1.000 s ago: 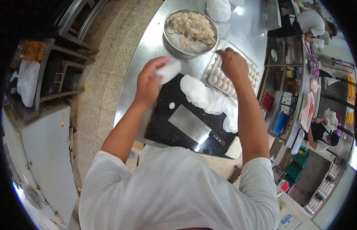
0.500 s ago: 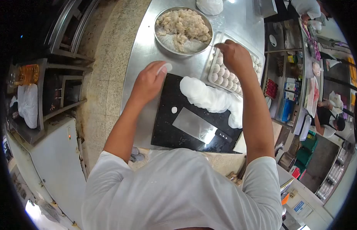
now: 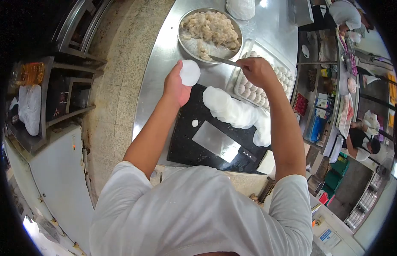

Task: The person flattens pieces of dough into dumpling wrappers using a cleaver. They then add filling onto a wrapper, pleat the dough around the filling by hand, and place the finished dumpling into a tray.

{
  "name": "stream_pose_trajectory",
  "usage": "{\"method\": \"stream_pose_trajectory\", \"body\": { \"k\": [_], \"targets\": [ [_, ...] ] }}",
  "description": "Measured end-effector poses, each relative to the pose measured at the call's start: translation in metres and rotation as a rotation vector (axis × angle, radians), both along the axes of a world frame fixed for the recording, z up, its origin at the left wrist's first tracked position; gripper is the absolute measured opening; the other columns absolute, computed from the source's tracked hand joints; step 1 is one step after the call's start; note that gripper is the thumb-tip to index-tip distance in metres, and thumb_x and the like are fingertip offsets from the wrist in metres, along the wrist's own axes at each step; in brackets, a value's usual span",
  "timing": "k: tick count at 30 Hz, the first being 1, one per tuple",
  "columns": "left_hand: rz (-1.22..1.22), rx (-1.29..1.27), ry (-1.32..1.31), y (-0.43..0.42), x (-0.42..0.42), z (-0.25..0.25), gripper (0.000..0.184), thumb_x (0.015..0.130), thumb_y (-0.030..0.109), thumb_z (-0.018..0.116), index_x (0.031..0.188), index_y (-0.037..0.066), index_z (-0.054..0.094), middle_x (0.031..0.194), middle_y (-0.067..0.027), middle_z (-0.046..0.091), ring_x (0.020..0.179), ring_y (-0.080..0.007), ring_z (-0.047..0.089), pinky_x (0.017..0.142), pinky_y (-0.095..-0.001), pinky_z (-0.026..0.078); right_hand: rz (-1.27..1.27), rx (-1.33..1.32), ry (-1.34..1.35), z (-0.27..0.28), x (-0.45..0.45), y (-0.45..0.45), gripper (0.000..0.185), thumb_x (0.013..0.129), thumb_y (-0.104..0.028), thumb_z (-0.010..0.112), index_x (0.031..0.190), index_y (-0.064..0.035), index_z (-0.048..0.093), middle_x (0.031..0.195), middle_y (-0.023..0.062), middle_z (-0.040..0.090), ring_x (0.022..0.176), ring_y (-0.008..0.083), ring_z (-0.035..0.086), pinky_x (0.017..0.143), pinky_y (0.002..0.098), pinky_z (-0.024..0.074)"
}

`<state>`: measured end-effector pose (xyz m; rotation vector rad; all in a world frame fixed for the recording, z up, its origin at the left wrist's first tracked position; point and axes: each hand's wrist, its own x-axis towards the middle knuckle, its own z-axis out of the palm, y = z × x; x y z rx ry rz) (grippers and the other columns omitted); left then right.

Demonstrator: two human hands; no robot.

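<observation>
A round white wrapper (image 3: 190, 73) lies flat across the fingers of my left hand (image 3: 175, 86), over the steel table left of the bowl. My right hand (image 3: 259, 72) is closed round the end of a thin metal spreader (image 3: 224, 61), whose tip reaches the near rim of the bowl. Chunky pale filling (image 3: 213, 27) heaps up inside the round metal bowl (image 3: 180, 38). Below my right hand, a clear tray (image 3: 235, 80) holds rows of round white dumplings (image 3: 249, 91). Overlapping white wrappers (image 3: 228, 110) spread across the black board (image 3: 181, 138).
On the board lie a cleaver (image 3: 217, 141) and a small dough piece (image 3: 195, 123). A white plastic bag (image 3: 241, 8) sits at the table's far side. Shelves (image 3: 311, 98) stand at the right, with a co-worker (image 3: 363, 143) beyond them. A white cabinet (image 3: 57, 166) is at left.
My left hand has turned palm up, so the wrapper now shows as a full disc. My right hand's spreader has come to the bowl's near edge, with some filling at its tip.
</observation>
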<state>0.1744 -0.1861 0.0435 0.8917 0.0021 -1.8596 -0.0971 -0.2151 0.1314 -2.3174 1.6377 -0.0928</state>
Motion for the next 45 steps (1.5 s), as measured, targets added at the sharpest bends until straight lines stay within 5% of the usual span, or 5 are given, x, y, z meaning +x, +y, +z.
{"method": "stream_pose_trajectory", "body": {
  "k": [8, 17, 26, 28, 45],
  "targets": [
    [0.004, 0.079, 0.129, -0.011, -0.006, 0.003, 0.048, 0.109, 0.038, 0.04, 0.133, -0.002, 0.053, 0.134, -0.0175, 0.061, 0.125, -0.033, 0.059, 0.11, -0.0493, 0.045, -0.024, 0.053, -0.312, 0.004, 0.01, 0.04, 0.022, 0.086, -0.01, 0.068, 0.106, -0.011, 0.078, 0.089, 0.0132, 0.071, 0.083, 0.0323, 0.068, 0.074, 0.0409, 0.0546],
    [0.086, 0.104, 0.085, 0.001, 0.01, -0.005, 0.044, 0.109, 0.036, 0.041, 0.133, 0.001, 0.053, 0.133, -0.0164, 0.061, 0.125, -0.033, 0.059, 0.108, -0.0503, 0.047, -0.133, -0.111, -0.135, 0.028, 0.028, 0.046, 0.021, 0.088, -0.01, 0.065, 0.104, -0.0142, 0.077, 0.092, 0.0118, 0.068, 0.085, 0.0343, 0.068, 0.074, 0.0448, 0.0549],
    [0.22, 0.041, 0.054, -0.012, 0.023, -0.005, 0.041, 0.106, 0.031, 0.05, 0.134, 0.001, 0.053, 0.134, -0.0149, 0.062, 0.125, -0.0313, 0.06, 0.109, -0.0477, 0.047, -0.159, -0.26, 0.014, -0.033, 0.066, -0.019, 0.024, 0.09, -0.012, 0.062, 0.11, -0.016, 0.074, 0.097, 0.0143, 0.068, 0.088, 0.0365, 0.069, 0.076, 0.0468, 0.0556],
    [0.23, 0.034, 0.015, -0.012, 0.032, -0.003, 0.04, 0.106, 0.03, 0.05, 0.134, 0.001, 0.053, 0.134, -0.0144, 0.062, 0.124, -0.0304, 0.06, 0.109, -0.0466, 0.047, -0.165, -0.126, 0.069, -0.027, 0.074, -0.016, 0.03, 0.089, -0.012, 0.054, 0.111, -0.0158, 0.074, 0.104, 0.0165, 0.068, 0.097, 0.0358, 0.069, 0.08, 0.0477, 0.0564],
    [0.106, 0.013, 0.013, 0.008, 0.03, 0.01, 0.039, 0.104, 0.026, 0.056, 0.132, -0.001, 0.055, 0.13, -0.0124, 0.064, 0.122, -0.0262, 0.062, 0.106, -0.0408, 0.048, -0.237, -0.049, 0.31, 0.058, 0.039, 0.028, 0.025, 0.086, -0.01, 0.056, 0.099, -0.014, 0.078, 0.099, 0.0145, 0.069, 0.093, 0.0341, 0.071, 0.079, 0.047, 0.0575]
  ]
}}
